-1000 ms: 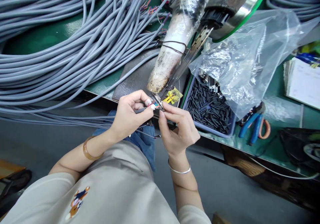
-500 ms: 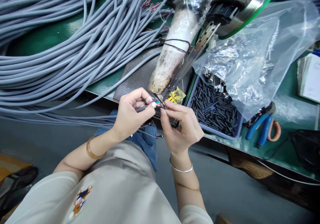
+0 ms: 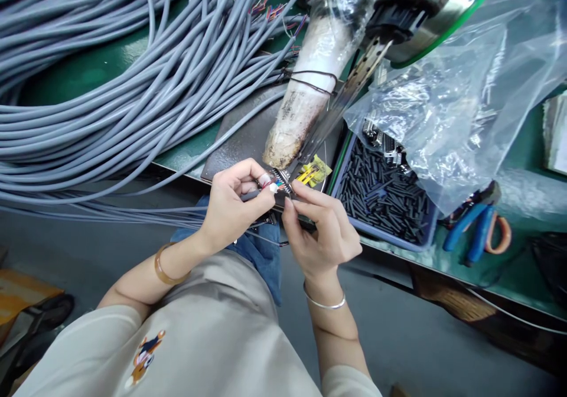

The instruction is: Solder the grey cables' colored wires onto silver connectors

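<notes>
My left hand is closed in a pinch on a grey cable at its stripped end. Thin coloured wires fan out from that end beside a small metal multi-pin connector. My right hand has thumb and forefinger pinched at the right side of the wires and connector; what lies between the fingertips is too small to make out. Just above my fingers, a perforated metal shaft like a soldering iron slants down toward the connector, its tip partly hidden. Beside it ends a stained white tube.
Many grey cables cover the left of the green table. A crumpled yellow piece lies by the iron. To the right stand a blue tray of short black tubes, a plastic bag over metal connectors, and blue-handled pliers.
My right fingertips have shifted slightly, uncovering more of the wires and the connector's pins. The left hand keeps its pinch on the cable. The view has shifted a little.
</notes>
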`<control>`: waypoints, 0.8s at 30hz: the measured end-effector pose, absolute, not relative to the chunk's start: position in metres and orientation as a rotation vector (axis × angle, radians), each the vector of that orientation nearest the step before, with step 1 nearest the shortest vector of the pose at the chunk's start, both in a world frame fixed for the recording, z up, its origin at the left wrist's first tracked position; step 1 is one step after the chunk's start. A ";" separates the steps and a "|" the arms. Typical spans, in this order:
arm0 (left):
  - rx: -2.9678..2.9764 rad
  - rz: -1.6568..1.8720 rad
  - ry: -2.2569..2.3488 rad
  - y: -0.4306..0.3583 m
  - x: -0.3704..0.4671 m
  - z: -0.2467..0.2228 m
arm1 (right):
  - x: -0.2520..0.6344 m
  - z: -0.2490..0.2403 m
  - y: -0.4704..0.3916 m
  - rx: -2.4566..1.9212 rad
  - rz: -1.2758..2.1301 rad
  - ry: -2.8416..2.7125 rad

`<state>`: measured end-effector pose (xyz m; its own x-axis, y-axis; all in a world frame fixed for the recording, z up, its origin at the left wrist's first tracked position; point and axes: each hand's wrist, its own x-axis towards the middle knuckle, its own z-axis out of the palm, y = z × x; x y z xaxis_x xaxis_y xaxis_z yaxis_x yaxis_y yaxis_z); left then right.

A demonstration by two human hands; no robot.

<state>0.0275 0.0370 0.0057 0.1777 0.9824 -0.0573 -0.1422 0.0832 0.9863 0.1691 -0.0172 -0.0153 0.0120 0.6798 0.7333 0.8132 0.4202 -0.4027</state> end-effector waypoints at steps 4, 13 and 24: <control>1.140 1.048 1.005 0.037 0.025 0.006 | 0.168 -0.014 -0.017 -1.345 -0.121 -1.620; 1.165 1.040 1.033 0.039 0.024 0.006 | 0.170 -0.015 -0.015 -1.309 -0.116 -1.671; 1.117 0.998 1.013 0.047 0.024 0.007 | 0.172 -0.011 -0.007 -1.310 -0.066 -1.644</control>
<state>0.0244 0.0473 0.0068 0.2363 0.9639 -0.1232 -0.1087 0.1522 0.9824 0.1724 -0.0069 -0.0114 0.0772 0.7074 0.7026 0.7612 0.4133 -0.4998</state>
